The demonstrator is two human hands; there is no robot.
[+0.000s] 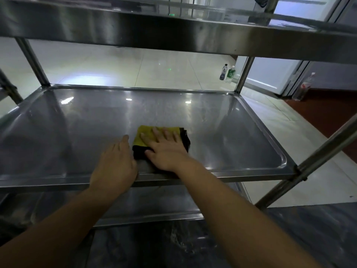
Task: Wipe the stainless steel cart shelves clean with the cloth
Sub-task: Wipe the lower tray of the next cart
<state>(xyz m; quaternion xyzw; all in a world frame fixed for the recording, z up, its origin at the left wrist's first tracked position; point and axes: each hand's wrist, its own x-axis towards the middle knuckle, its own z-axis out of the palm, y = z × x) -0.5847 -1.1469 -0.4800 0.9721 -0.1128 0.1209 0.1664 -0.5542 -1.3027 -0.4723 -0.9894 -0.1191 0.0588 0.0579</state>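
Cloth (140, 140), yellow face up with a black underside showing at its near-left and right edges, lies folded flat on the middle shelf (77, 128) of the steel cart, roughly centred left to right and towards the near rim. Head view: right hand (168, 151) palm down on the cloth, fingers straight and spread, pressing it to the steel, nothing gripped; left hand (116, 163) flat on the bare shelf just left of the cloth, fingers extended and together, holding nothing; whether its thumb touches the cloth's black edge cannot be told. Top shelf (173, 33) crosses the upper frame; lower shelf (154, 202) visible beneath the forearms. Tiled floor (135, 70) beyond the far rim; two bottles (223, 72) stand side by side far right, a third bottle (305, 88) further right by a door frame.
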